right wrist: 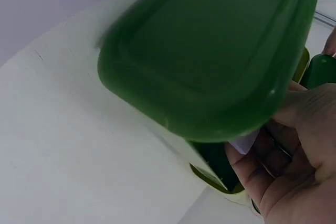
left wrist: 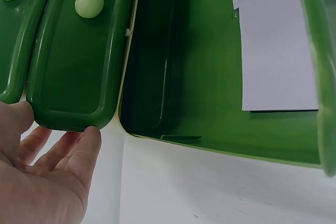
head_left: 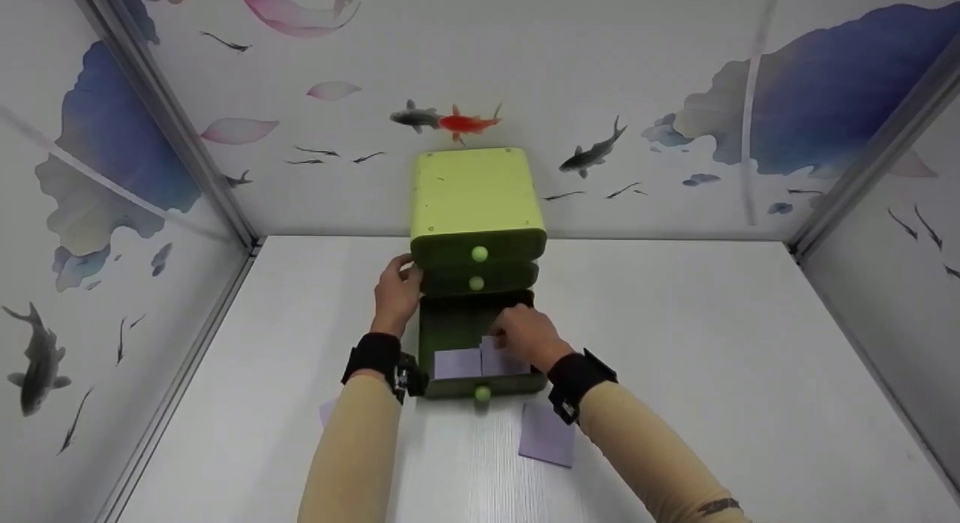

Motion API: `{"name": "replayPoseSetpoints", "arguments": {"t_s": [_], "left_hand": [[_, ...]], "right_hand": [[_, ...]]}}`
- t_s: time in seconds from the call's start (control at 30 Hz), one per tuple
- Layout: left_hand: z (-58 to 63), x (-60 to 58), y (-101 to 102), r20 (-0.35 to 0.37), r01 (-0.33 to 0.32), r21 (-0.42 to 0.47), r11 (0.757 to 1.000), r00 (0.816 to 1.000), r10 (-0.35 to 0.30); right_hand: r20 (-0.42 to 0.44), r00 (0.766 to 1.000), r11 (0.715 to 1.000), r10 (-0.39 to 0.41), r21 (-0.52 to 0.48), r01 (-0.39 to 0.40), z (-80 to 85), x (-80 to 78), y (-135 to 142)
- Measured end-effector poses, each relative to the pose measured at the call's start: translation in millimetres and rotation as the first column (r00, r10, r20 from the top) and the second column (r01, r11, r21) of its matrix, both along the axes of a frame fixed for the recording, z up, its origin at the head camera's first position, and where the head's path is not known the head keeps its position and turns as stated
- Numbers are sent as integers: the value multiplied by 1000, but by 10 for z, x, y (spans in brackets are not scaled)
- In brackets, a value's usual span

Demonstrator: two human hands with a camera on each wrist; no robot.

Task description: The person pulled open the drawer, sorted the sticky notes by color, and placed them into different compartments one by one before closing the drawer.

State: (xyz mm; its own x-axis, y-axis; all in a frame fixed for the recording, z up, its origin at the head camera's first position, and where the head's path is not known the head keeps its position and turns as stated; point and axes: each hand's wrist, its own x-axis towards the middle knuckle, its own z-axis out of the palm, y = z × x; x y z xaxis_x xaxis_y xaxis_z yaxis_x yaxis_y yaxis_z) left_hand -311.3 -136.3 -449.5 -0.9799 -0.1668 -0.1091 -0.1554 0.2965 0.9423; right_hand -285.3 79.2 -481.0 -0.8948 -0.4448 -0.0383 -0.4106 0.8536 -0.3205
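Note:
A small green drawer cabinet (head_left: 476,189) stands against the back wall, its bottom drawer (head_left: 457,319) pulled far out. My left hand (head_left: 397,294) is at the cabinet's left side. Its fingertips touch the end of the middle drawer (left wrist: 73,66), with the thumb near the top drawer. My right hand (head_left: 529,334) reaches into the bottom drawer and pinches a lilac sticky-note pad (head_left: 501,358). In the right wrist view a corner of this pad (right wrist: 244,142) shows at the fingers, the rest hidden. Another lilac pad (head_left: 457,363) lies beside it in the drawer.
On the white table (head_left: 675,358), a lilac pad (head_left: 546,434) lies in front of the drawer at the right. Part of another lilac piece (head_left: 327,411) shows beside the left sleeve. Round pale-green knobs (head_left: 482,393) stick out from the drawer fronts. Printed walls enclose the table's back and sides.

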Motion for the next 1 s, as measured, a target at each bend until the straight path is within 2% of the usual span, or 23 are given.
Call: {"name": "replayPoseSetpoints", "arguments": {"t_s": [0.4,0.67,1.0], "left_hand": [[5,6,13,9,-1,-1,1000,1000,1],[18,2,6,20,-3,0,1000,1000,3],[6,-4,1,22,-12,-1,1000,1000,12]], "right_hand": [[36,999,999,-27,19,27,-152,-11,-41],[56,998,1000,25,3,-26,-224,-42,-34],[17,998,998,59,-39,-59,-256,-16,-21]]}}
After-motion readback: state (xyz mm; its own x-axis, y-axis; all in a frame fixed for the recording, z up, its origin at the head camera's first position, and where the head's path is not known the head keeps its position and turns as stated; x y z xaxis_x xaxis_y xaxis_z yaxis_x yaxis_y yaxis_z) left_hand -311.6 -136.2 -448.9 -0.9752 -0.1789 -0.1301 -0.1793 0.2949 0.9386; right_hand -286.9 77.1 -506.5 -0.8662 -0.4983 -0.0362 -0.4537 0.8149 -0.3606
